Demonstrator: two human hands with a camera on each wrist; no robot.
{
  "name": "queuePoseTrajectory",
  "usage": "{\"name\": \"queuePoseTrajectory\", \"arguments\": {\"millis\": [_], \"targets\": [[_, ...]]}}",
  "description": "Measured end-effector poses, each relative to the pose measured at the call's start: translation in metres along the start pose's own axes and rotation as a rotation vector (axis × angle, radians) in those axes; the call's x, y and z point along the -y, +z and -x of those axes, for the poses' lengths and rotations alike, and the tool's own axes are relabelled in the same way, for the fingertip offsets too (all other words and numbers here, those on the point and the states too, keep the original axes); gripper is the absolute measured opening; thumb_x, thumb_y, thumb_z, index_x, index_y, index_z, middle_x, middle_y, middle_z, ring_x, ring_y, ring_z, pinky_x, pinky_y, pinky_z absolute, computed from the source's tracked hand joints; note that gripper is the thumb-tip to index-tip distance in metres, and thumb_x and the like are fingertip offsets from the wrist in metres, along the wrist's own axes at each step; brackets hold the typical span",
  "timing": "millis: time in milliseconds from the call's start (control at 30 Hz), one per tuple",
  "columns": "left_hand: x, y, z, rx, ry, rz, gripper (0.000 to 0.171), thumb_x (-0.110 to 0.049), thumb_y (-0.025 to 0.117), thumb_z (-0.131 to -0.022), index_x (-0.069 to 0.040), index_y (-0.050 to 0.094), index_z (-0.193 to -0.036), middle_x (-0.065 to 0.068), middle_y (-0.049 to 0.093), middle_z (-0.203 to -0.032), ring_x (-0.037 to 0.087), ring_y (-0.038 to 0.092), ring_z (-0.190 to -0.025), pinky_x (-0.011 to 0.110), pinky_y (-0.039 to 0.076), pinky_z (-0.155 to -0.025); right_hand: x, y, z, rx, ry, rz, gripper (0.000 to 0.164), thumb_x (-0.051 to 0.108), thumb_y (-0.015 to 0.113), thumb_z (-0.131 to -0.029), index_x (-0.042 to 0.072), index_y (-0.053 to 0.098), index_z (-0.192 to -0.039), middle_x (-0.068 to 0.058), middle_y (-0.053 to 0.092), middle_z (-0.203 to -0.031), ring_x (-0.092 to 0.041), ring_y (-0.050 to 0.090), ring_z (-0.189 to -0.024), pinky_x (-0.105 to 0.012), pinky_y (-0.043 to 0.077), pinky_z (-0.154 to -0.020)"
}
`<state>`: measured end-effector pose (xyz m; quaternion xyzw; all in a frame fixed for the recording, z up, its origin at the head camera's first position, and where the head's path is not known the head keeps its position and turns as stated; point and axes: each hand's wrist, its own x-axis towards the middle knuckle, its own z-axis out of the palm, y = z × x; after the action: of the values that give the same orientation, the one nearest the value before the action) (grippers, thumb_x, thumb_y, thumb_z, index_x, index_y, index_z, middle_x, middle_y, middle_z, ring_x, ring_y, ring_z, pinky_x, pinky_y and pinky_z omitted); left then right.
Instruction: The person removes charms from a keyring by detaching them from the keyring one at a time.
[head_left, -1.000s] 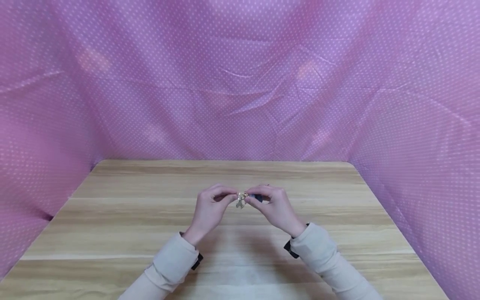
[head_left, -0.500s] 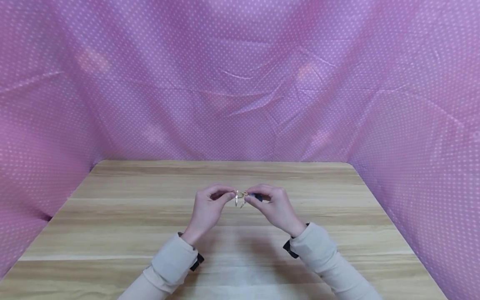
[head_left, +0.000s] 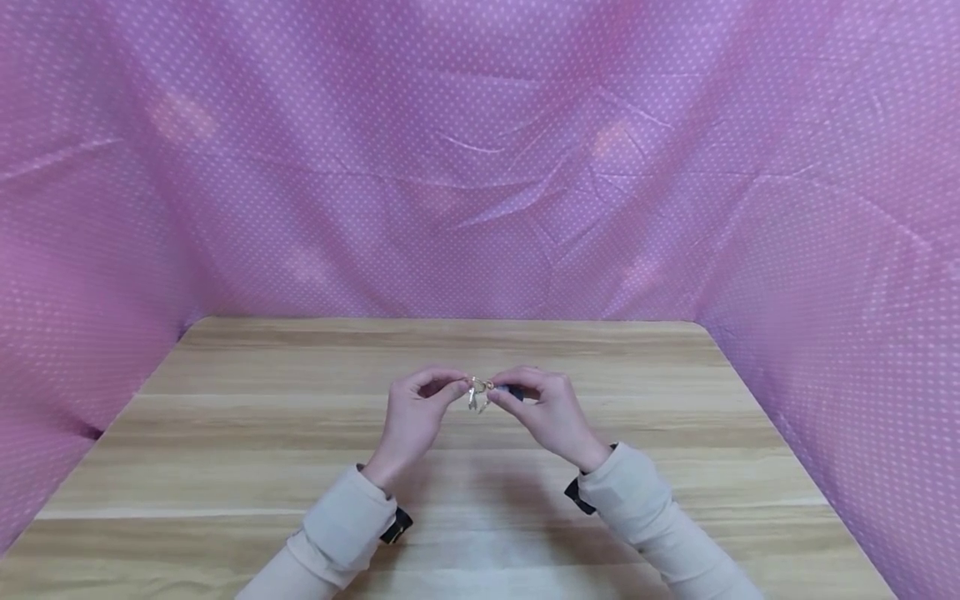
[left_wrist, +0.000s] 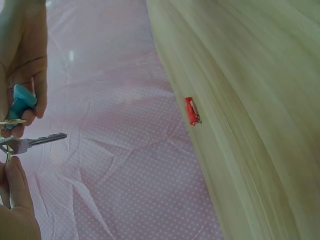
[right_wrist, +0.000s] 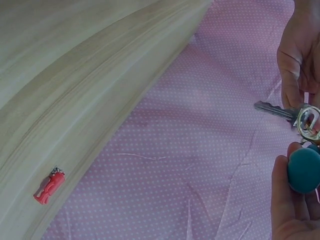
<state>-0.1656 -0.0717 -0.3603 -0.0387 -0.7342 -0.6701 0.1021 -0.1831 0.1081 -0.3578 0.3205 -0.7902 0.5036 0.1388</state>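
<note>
Both hands meet above the middle of the table in the head view. Thumb and fingertips of my left hand point(head_left: 415, 414) pinch a gold key ring point(right_wrist: 299, 123). Silver keys point(head_left: 472, 399) hang from it between the hands; a notched blade of one key point(left_wrist: 46, 140) points outward in the left wrist view. My right hand point(head_left: 553, 414) grips a teal charm point(right_wrist: 303, 170) with a rounded face, close beside the ring. The charm is partly covered by the right fingers. How the ring joins the charm is hidden by fingertips.
A small red figure-shaped charm point(right_wrist: 50, 187) with a metal fitting lies on the wooden table point(head_left: 262, 467) near its far edge in the wrist views. Pink dotted cloth point(head_left: 480, 250) stands around the table's back and sides.
My left hand has shifted slightly left, away from the right. The keys have swung and spread apart on the ring. The right hand stays almost still with the teal charm.
</note>
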Motion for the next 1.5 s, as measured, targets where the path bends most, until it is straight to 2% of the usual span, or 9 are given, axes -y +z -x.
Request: {"name": "queuePoseTrajectory", "arguments": {"millis": [233,467,1000,1067,1167,1267,1333,1433,1500], "targets": [[0.0,0.001,0.0,-0.006,-0.021,0.006,0.01,-0.011,0.069,-0.081,-0.007,0.069,-0.09,0.004,0.069,-0.089,0.013,0.063,-0.083,0.026,0.052,-0.079,-0.003,-0.001,0.002,0.004,-0.003,-0.012,0.014,0.013,0.068,-0.082,0.005,0.07,-0.093,-0.005,0.07,-0.091,-0.012,0.066,-0.08,-0.022,0.056,-0.072],[0.002,0.005,0.001,-0.013,-0.09,0.192,0.017,-0.015,0.071,-0.079,-0.004,0.067,-0.092,0.003,0.07,-0.092,0.015,0.065,-0.091,0.03,0.051,-0.089,-0.004,0.001,0.003,0.016,0.022,-0.015,0.016,0.013,0.068,-0.082,0.003,0.069,-0.093,-0.005,0.07,-0.091,-0.012,0.065,-0.081,-0.021,0.056,-0.073],[0.0,0.015,0.005,-0.032,-0.197,0.448,0.009,-0.008,0.066,-0.083,-0.006,0.065,-0.092,0.001,0.068,-0.09,0.014,0.064,-0.091,0.026,0.049,-0.093,-0.005,0.003,0.003,-0.03,0.048,-0.041,0.013,0.014,0.069,-0.081,0.006,0.07,-0.092,-0.005,0.07,-0.09,-0.01,0.065,-0.081,-0.022,0.056,-0.072],[-0.001,0.015,0.006,-0.037,-0.203,0.486,0.008,-0.008,0.065,-0.083,-0.007,0.064,-0.091,0.001,0.068,-0.09,0.013,0.064,-0.09,0.026,0.049,-0.093,-0.005,0.003,0.002,-0.029,0.045,-0.053,0.014,0.013,0.068,-0.082,0.005,0.07,-0.093,-0.006,0.07,-0.091,-0.011,0.065,-0.081,-0.022,0.056,-0.072],[-0.005,0.015,0.006,-0.043,-0.176,0.552,0.006,-0.009,0.064,-0.084,-0.009,0.064,-0.09,0.002,0.068,-0.091,0.014,0.064,-0.09,0.028,0.048,-0.095,-0.007,0.003,0.004,-0.017,0.07,-0.048,0.014,0.012,0.068,-0.082,0.004,0.07,-0.093,-0.008,0.069,-0.089,-0.013,0.065,-0.078,-0.023,0.056,-0.07],[-0.01,0.012,0.005,-0.03,-0.131,0.548,0.003,-0.01,0.063,-0.085,-0.011,0.064,-0.088,0.003,0.068,-0.091,0.016,0.065,-0.091,0.03,0.047,-0.096,-0.014,0.002,0.008,-0.007,0.138,-0.019,0.012,0.012,0.069,-0.081,0.005,0.071,-0.091,-0.007,0.069,-0.088,-0.013,0.065,-0.079,-0.021,0.055,-0.071],[-0.013,0.01,0.005,-0.021,-0.105,0.498,0.004,-0.011,0.064,-0.084,-0.011,0.064,-0.088,0.001,0.068,-0.09,0.017,0.065,-0.091,0.03,0.048,-0.095,-0.02,0.002,0.011,-0.008,0.181,0.002,0.012,0.012,0.069,-0.081,0.005,0.071,-0.091,-0.007,0.069,-0.089,-0.013,0.065,-0.081,-0.021,0.055,-0.072],[-0.011,0.007,0.001,-0.007,-0.07,0.352,0.007,-0.012,0.066,-0.084,-0.009,0.064,-0.09,-0.001,0.07,-0.088,0.016,0.065,-0.09,0.029,0.049,-0.093,-0.026,-0.001,0.013,-0.019,0.189,0.021,0.013,0.014,0.069,-0.081,0.007,0.071,-0.092,-0.006,0.069,-0.094,-0.013,0.064,-0.084,-0.021,0.054,-0.074],[-0.007,0.004,-0.004,-0.002,-0.037,0.23,0.011,-0.01,0.066,-0.083,-0.005,0.065,-0.093,0.001,0.07,-0.088,0.014,0.064,-0.086,0.027,0.051,-0.087,-0.019,-0.005,0.012,-0.016,0.217,0.029,0.014,0.012,0.069,-0.081,0.006,0.07,-0.093,-0.007,0.068,-0.097,-0.016,0.064,-0.083,-0.022,0.054,-0.073]]}}
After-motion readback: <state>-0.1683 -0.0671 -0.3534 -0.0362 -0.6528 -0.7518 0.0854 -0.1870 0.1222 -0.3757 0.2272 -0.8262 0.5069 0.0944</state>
